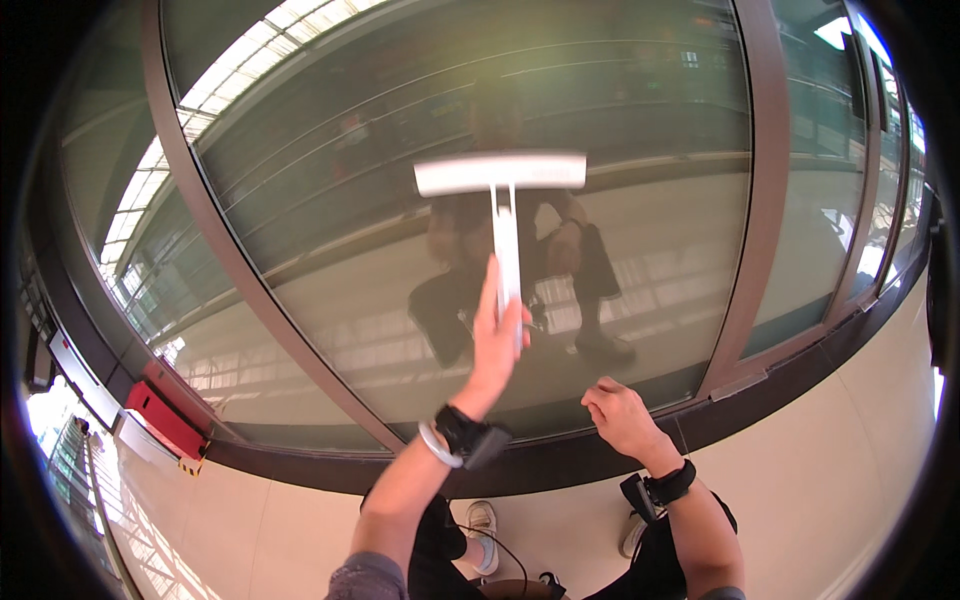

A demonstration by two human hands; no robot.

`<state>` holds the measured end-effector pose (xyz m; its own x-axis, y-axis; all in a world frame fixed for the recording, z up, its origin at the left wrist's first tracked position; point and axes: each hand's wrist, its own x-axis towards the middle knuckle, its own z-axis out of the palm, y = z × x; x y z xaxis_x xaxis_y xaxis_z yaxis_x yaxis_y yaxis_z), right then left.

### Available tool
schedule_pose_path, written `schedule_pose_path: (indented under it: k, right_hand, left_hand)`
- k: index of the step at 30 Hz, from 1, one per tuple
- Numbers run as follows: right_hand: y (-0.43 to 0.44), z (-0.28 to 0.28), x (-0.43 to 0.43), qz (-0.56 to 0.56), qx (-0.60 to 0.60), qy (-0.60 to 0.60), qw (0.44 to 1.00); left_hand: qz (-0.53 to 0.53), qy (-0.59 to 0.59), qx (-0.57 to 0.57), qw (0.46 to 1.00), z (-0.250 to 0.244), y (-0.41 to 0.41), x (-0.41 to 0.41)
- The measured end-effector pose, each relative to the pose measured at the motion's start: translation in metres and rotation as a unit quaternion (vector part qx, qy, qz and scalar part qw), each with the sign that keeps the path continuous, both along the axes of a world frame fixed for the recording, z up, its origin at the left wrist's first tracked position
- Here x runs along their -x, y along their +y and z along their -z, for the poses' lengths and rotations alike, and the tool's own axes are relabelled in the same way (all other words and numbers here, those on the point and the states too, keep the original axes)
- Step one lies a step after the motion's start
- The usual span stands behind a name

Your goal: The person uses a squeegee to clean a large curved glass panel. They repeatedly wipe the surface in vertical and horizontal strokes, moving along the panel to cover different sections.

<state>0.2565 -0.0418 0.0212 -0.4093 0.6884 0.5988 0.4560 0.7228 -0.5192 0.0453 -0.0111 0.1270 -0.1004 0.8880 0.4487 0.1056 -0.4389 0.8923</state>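
Note:
My left hand (499, 341) is wrapped around the handle of a white window squeegee (501, 176). Its wide head is level and slightly blurred, in front of a large glass pane (652, 247); whether the blade touches the glass I cannot tell. My right hand (621, 416) is loosely curled with nothing visible in it, near the pane's lower edge and above my right knee. A black strapped device (469, 435) and a pale bracelet (440, 445) sit on the left wrist, and another black device (656, 489) on the right wrist.
Brown metal frames (765, 172) divide the glass wall. A dark base ledge (540, 469) runs under it, above the pale tiled floor (247, 517). A red box (166, 421) stands at the left by the wall. My shoes (484, 536) are close to the ledge. Reflections cover the pane.

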Motion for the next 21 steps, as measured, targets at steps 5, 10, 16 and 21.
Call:
schedule_pose_path:
  k: [5, 10, 16, 21]
  right_hand:
    - [0.003, -0.002, -0.008, 0.010, -0.014, 0.013, 1.000]
    - [-0.003, -0.009, 0.007, -0.004, -0.007, 0.020, 1.000]
    - [0.001, -0.011, -0.006, 0.076, -0.012, 0.061, 0.995]
    - [0.002, -0.009, -0.001, 0.147, 0.011, 0.095, 0.985]
  left_hand:
    - [0.041, -0.009, -0.071, 0.997, -0.160, 0.040, -0.040]
    - [0.066, -0.036, -0.103, 0.992, -0.220, 0.054, -0.061]
    - [0.110, -0.021, -0.029, 0.993, -0.039, 0.047, -0.071]
    - [0.111, -0.036, 0.075, 0.990, 0.034, 0.018, -0.077]
